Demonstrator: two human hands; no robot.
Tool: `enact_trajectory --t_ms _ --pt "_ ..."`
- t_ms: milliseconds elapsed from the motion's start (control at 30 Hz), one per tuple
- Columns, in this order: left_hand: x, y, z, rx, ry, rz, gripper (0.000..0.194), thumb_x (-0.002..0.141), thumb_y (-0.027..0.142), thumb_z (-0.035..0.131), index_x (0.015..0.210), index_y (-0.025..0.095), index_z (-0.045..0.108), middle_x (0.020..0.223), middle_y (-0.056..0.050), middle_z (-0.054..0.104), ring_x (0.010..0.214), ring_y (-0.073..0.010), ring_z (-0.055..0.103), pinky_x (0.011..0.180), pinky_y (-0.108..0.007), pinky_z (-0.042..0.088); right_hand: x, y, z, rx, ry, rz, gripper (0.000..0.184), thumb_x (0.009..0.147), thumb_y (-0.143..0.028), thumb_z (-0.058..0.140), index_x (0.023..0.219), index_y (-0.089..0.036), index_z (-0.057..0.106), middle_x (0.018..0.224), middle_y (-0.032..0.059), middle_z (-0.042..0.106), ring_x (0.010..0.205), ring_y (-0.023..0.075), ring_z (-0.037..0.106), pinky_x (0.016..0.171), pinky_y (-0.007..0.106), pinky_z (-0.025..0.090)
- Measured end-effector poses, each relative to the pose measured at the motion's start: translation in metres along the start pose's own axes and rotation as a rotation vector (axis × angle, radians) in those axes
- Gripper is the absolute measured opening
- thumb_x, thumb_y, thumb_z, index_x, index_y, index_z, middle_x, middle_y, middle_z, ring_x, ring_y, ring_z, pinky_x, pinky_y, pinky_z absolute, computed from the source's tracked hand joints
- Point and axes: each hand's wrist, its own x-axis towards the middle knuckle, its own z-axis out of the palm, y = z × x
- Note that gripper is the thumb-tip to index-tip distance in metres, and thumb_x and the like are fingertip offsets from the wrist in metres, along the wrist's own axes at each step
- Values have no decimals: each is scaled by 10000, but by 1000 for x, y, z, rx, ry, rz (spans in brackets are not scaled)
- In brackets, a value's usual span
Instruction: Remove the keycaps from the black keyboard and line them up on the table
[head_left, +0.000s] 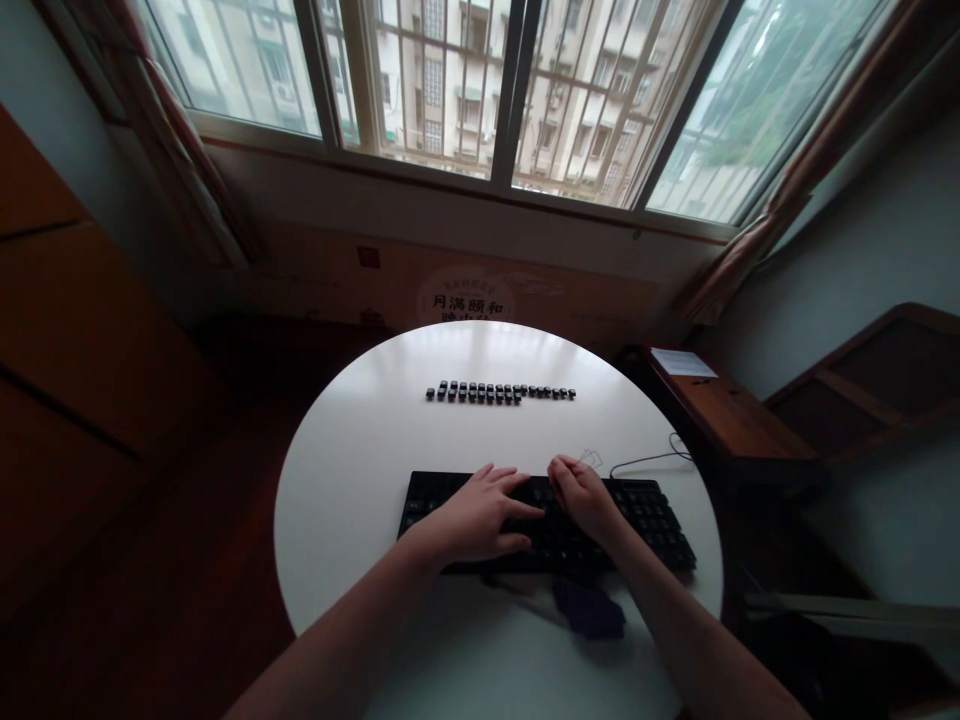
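A black keyboard (645,515) lies on the white round table, and both hands are over it. My left hand (484,515) rests on its left and middle part, fingers spread and holding nothing visible. My right hand (585,492) is closed above the upper middle of the keyboard; whatever its fingers grip is hidden. Beyond the keyboard, small black keycaps (480,393) stand in two rows, the back one reaching farther right. A dark purple cloth (591,606) lies just in front of the keyboard, below my right hand.
The white round table (337,480) has a curved edge. A black cable (645,460) runs from the keyboard to the right edge. Thin wire pieces (591,458) lie behind my right hand. A wooden side table (739,415) holding a paper sheet (683,362) stands at the right, beneath barred windows.
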Motion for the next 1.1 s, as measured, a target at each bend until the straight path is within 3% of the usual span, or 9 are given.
enact_trajectory --t_ms 167,367,600,667,767,900,1000,1100 --pt "1 1 -2 -9 -5 -4 421 807 400 721 1222 386 649 1481 -42 455 1373 -338 376 1135 -563 229 2 1 5 -186 128 -77 408 914 -484 386 626 -204 454 517 -37 419 499 123 405 509 244 330" --pt "2 0 -1 -9 8 -5 415 795 388 733 1203 400 660 1479 -37 456 1357 -338 395 1121 -561 252 2 3 9 -277 118 -86 389 927 -464 366 662 -202 477 541 -21 467 526 139 444 531 248 325" --pt "3 -1 1 -12 7 6 427 800 384 729 1218 411 647 1473 -32 462 1345 -333 406 1116 -559 255 -15 6 15 -517 135 -229 346 940 -407 361 729 -196 534 599 22 539 576 166 492 591 272 333" --pt "2 -1 1 -26 15 7 415 799 379 729 1207 403 657 1463 -35 474 1344 -334 405 1113 -553 260 -17 9 14 -449 136 -238 347 943 -416 376 715 -198 520 569 3 500 538 151 461 563 265 326" --pt "3 -2 -1 -85 60 2 325 815 362 710 1140 367 702 1408 -42 529 1313 -322 438 1100 -521 291 -16 14 10 -142 177 -160 404 968 -460 353 667 -208 449 515 -41 402 457 115 378 476 235 304" --pt "6 -1 -5 -219 116 -55 191 899 344 592 962 228 730 1154 -79 653 1087 -243 586 980 -384 426 -18 17 6 182 273 -102 413 977 -493 367 684 -210 433 507 -63 371 430 96 338 422 211 281" --pt "8 2 -7 -212 166 -138 246 932 391 521 937 181 648 943 -71 652 919 -221 591 837 -342 467 -26 15 8 215 112 -239 397 981 -482 405 718 -195 487 541 -48 421 471 95 377 465 216 306" --pt "9 7 -7 -163 189 -164 255 957 398 453 916 184 586 908 -60 621 882 -216 557 799 -337 455 -34 6 10 174 -73 -374 453 981 -543 360 764 -189 540 594 -19 477 526 115 440 514 243 354"
